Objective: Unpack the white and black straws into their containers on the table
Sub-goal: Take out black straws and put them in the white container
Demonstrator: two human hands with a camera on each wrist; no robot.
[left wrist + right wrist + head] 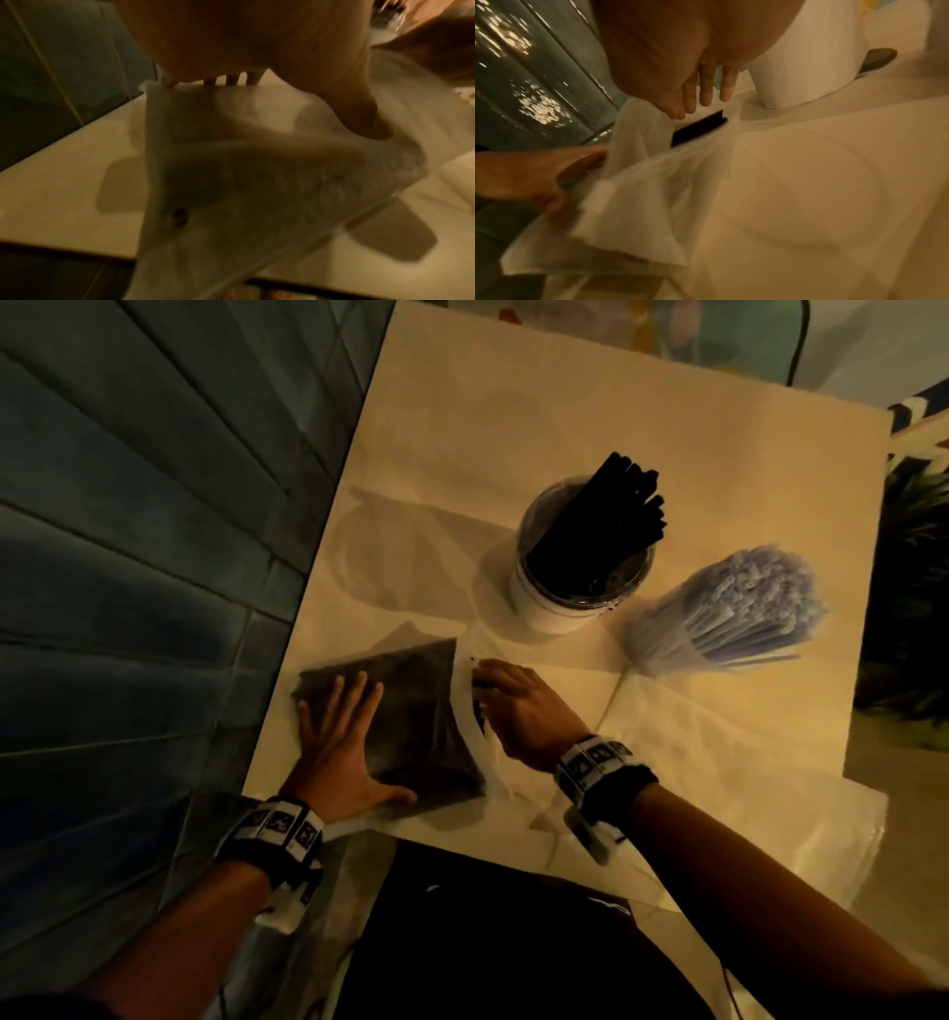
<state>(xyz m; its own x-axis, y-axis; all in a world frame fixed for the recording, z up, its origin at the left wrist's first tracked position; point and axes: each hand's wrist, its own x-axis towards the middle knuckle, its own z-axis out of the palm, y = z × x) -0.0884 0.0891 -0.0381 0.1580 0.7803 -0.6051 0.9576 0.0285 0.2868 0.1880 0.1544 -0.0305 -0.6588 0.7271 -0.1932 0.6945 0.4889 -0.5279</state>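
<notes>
A clear plastic bag of black straws (411,716) lies flat at the table's near left corner. My left hand (344,737) presses on it with straight, spread fingers; in the blurred left wrist view the hand (257,40) rests on the bag (257,182). My right hand (513,706) is at the bag's open right end. In the right wrist view its fingers (706,93) reach out fairly straight just above the black straw ends (698,127) and hold nothing I can see. A white tub (554,613) holds upright black straws (601,516). Beside it a clear container holds white straws (734,603).
A cream cloth covers the table (513,428). Empty clear plastic bags (744,788) lie at the near right. A dark tiled floor (128,557) runs along the table's left edge. A plant (914,588) stands past the right edge.
</notes>
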